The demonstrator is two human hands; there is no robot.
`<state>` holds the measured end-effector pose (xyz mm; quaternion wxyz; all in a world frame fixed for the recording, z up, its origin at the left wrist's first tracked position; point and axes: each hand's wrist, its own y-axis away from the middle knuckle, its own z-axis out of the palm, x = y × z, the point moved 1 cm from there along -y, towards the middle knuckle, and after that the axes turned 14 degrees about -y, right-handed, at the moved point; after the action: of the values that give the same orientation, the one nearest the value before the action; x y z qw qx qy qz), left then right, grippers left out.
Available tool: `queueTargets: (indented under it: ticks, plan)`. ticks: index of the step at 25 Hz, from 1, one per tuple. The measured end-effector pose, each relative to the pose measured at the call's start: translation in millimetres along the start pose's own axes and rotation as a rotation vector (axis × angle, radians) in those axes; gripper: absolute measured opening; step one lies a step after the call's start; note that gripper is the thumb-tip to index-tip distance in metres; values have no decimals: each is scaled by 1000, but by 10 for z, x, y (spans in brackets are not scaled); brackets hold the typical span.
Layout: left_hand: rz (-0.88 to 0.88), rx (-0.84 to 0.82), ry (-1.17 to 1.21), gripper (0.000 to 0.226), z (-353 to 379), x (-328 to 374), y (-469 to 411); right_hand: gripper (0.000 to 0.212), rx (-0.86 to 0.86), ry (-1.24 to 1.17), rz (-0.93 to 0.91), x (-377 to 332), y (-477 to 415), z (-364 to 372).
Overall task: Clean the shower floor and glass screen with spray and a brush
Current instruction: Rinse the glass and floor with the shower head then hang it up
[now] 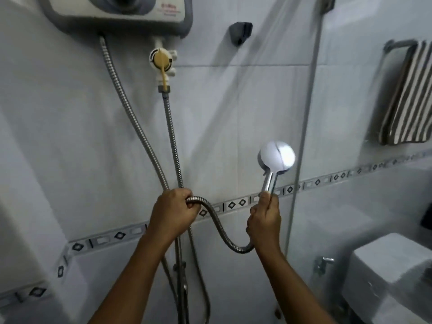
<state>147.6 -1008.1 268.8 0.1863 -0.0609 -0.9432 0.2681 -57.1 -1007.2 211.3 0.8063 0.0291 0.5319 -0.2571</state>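
Observation:
My right hand (264, 220) grips the chrome handle of a shower head (277, 156), held upright with its round white face toward the glass screen (350, 113) on the right. My left hand (174, 212) is closed around the metal shower hose (222, 228), which loops down between both hands. The hose runs up along the tiled wall to the water heater (121, 12). No spray bottle or brush is in sight, and the shower floor is out of view.
An empty dark shower-head holder (239, 32) is fixed high on the wall. A valve with a yellow knob (162, 63) hangs under the heater. Behind the glass are a striped towel (408, 94) on a rail and a white toilet cistern (388, 267).

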Motion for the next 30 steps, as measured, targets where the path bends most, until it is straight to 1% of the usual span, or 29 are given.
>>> queueTargets:
  ticks: [2,4,6,9,12,15,17,18,21,22,25,30]
  plan:
    - [24,27,14,28,-20,164,-178,32,-16,2,31,-183,-223,9]
    - [20,57,40,29,-67,361,-353,31,-40,-53,18,-477,-446,33]
    - [8,93,78,30,-122,525,-560,32,-82,-152,-8,-834,-678,81]
    - [-31,122,126,30,-232,741,-923,26,-168,-340,-20,-1472,-960,206]
    - [-20,117,159,31,-280,969,-1255,22,-291,-433,-100,-2103,-1233,388]
    - [20,104,222,32,-225,1145,-1497,15,-417,-487,-173,-2595,-1437,637]
    - [63,89,250,31,-171,1253,-1605,13,-474,-500,-256,-2884,-1558,856]
    - [93,87,276,31,-146,1305,-1643,17,-481,-490,-308,-3019,-1612,973]
    - [176,75,367,36,-88,1435,-1707,52,-469,-395,-422,-3374,-1775,1325]
    - [190,68,378,37,-63,1461,-1719,58,-473,-344,-440,-3465,-1806,1435]
    - [180,30,398,41,9,1492,-1760,59,-499,-206,-491,-3638,-1891,1697]
    - [141,23,385,47,25,1531,-1783,65,-525,-132,-521,-3671,-2114,1902]
